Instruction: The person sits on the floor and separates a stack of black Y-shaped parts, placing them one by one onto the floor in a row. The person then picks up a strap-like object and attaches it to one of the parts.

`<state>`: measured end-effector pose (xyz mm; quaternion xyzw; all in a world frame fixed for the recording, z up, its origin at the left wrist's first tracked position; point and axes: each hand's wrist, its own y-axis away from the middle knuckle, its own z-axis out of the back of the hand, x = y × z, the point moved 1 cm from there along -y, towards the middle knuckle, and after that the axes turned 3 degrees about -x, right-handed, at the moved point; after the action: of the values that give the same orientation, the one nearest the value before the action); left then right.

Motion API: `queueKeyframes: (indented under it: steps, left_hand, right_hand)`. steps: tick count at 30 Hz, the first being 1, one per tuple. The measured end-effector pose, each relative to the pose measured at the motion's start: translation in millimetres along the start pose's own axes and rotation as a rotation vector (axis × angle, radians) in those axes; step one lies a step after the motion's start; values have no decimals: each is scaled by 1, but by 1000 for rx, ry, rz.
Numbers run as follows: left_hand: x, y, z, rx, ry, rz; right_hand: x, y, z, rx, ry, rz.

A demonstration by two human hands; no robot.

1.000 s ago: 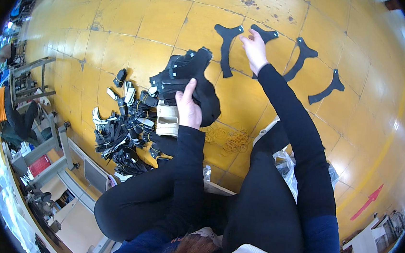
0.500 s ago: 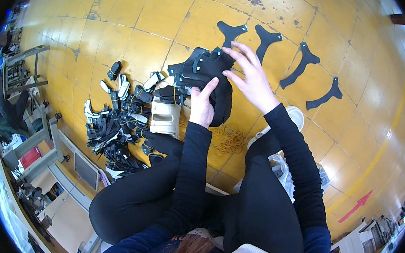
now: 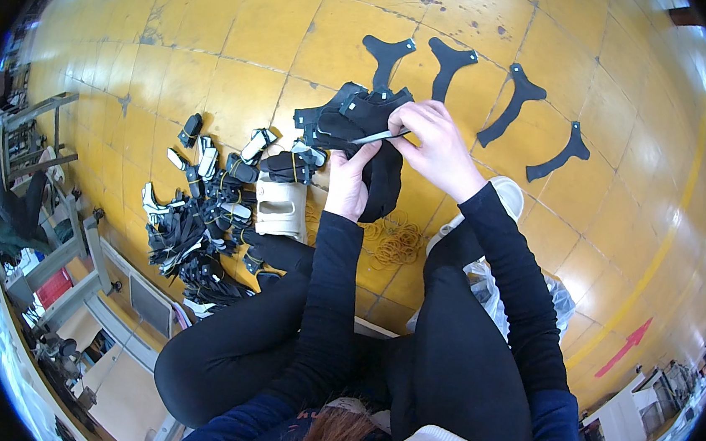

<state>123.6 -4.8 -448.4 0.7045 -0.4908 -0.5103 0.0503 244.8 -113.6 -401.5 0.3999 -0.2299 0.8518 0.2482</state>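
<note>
Between my knees and the floor pieces, a thick stack of black fabric pieces (image 3: 383,181) is held up, with small pale tags along its far edges. My left hand (image 3: 347,188) grips the stack from the near side, thumb on top and fingers hidden beneath. With a pinch, my right hand (image 3: 439,148) holds the edge of the top fabric piece, and a pale strip of its turned-up edge shows. Beyond, several Y-shaped black fabric pieces (image 3: 512,104) lie spaced out in a row on the yellow tiled floor (image 3: 244,26).
Left of my hands lies a heap of banded black-and-white bundles (image 3: 201,224). A cream clog (image 3: 281,207) is beside it, and loose rubber bands (image 3: 395,241) lie between my feet. A clear plastic bag (image 3: 489,301) sits by my right leg. Metal frames (image 3: 96,278) stand at left.
My right hand has closed from spread fingers to a pinch on the top fabric piece and turned up its edge. The left hand keeps its hold on the stack.
</note>
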Motion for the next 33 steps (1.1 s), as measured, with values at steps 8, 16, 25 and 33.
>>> queueKeyframes:
  steps: [8,16,25,33]
  left_hand:
    - [2,6,-2,47,15,131]
    - [-8,13,-9,191,164,296]
    - [5,24,-14,470,210,593]
    - [9,21,-33,321,-164,456]
  right_hand:
    - [11,15,14,-48,-601,-533]
    - [-20,52,23,-236,-815,-707]
    - [-30,60,20,-213,-657,-808]
    - [-19,58,26,-473,-373,-521]
